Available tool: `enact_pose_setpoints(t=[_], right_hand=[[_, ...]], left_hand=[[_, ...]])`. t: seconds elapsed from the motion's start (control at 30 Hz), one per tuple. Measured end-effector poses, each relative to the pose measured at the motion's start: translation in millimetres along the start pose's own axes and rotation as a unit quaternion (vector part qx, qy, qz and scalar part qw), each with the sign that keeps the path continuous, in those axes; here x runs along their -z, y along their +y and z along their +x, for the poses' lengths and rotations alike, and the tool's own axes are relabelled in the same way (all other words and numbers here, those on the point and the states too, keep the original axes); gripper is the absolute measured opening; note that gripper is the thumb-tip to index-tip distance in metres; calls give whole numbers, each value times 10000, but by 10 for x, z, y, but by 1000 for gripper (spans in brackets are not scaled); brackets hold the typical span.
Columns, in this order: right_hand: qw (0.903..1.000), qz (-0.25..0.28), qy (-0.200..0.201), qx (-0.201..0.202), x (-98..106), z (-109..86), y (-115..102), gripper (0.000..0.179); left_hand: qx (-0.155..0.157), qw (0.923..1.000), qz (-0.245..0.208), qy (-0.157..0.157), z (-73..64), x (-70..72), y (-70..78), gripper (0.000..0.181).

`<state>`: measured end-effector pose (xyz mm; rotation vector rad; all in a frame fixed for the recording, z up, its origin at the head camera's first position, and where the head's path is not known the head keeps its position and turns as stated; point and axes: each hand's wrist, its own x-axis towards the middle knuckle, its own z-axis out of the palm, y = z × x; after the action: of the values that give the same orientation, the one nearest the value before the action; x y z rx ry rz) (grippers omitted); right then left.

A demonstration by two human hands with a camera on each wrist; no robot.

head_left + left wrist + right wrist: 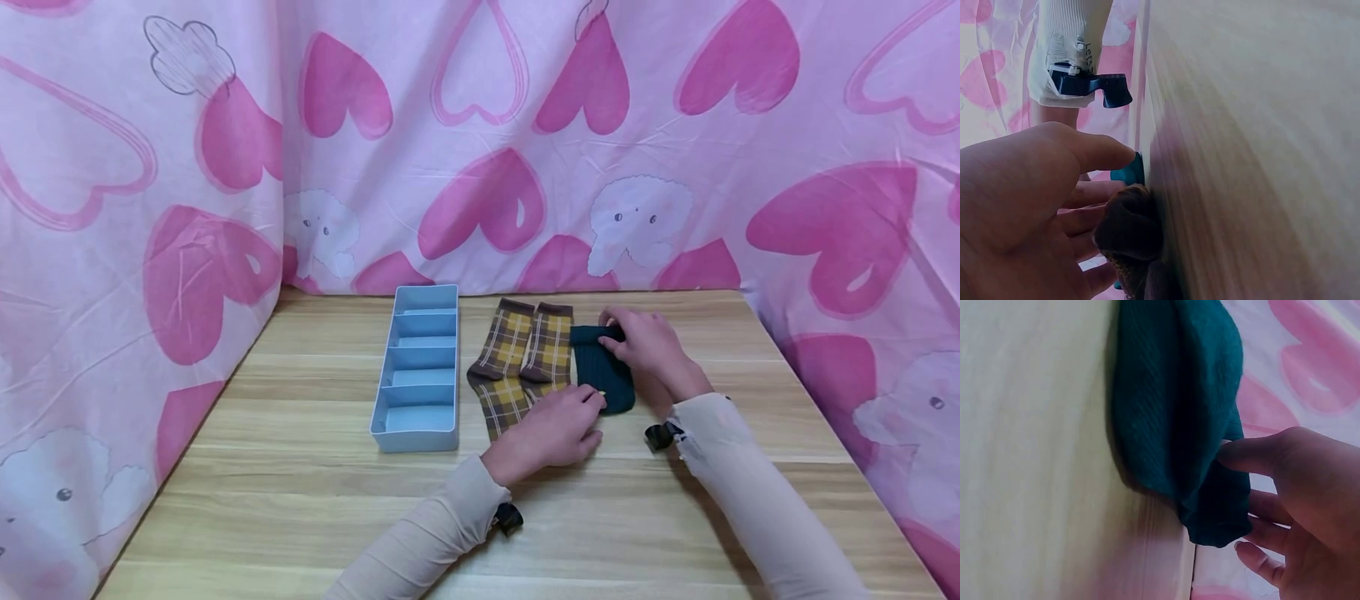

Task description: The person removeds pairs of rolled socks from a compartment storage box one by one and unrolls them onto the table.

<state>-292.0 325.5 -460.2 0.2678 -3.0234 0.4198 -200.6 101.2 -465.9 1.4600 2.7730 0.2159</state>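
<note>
A folded dark green ribbed sock [606,379] lies on the table, beside a pair of brown and yellow plaid socks [551,342]. My right hand [651,346] pinches the green sock near its upper end; in the right wrist view the thumb of that hand [1316,494] lies against the green fabric [1179,406]. My left hand [551,429] reaches over the lower part of the plaid socks. Its fingertips touch the green sock's lower left edge. The left wrist view shows the left hand [1041,194] with fingers extended and the dark plaid sock toe [1129,228] near them.
To the left of the socks stands a light blue organizer box [416,442] with several compartments in a row. The wood-grain table [300,500] is bordered at the back and sides by pink heart-patterned curtains [480,200].
</note>
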Motion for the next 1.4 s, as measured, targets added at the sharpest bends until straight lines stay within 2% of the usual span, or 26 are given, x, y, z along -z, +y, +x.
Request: enact_pose_setpoints(t=[0.2, 0.33, 0.57, 0.67, 0.77, 0.9, 1.0, 1.23, 1.4], right_hand=[[9996, -198, 12, 193, -35, 20, 31, 41], [10000, 23, 29, 0, -45, 13, 76, 47], [9994, 223, 41, -252, -20, 3, 98, 34], [9995, 172, -21, -271, 3, -4, 84, 38], [9996, 147, -204, -160, 26, -14, 60, 47], [9993, 133, -349, -6, 25, -15, 42, 45], [9997, 88, -229, -18, 0, -5, 42, 38], [9990, 194, 206, -335, -55, 0, 101, 34], [9993, 180, 144, -290, -64, 13, 124, 31]], left_hand=[[-3, 10000, 51, 50, -8, 9, 2, 36], [78, 9999, -107, 23, -9, 22, 4, 36], [112, 9994, -323, 0, -7, 40, 1, 36], [109, 9993, -360, -30, -3, 41, 4, 36], [134, 9991, -391, -73, -5, 40, 9, 36], [140, 9993, -337, -90, -8, 32, 19, 35], [94, 9993, -363, -95, -13, 30, 24, 33], [32, 9985, -505, -228, -10, 54, 38, 29], [33, 9988, -420, -248, -13, 80, 48, 28]])
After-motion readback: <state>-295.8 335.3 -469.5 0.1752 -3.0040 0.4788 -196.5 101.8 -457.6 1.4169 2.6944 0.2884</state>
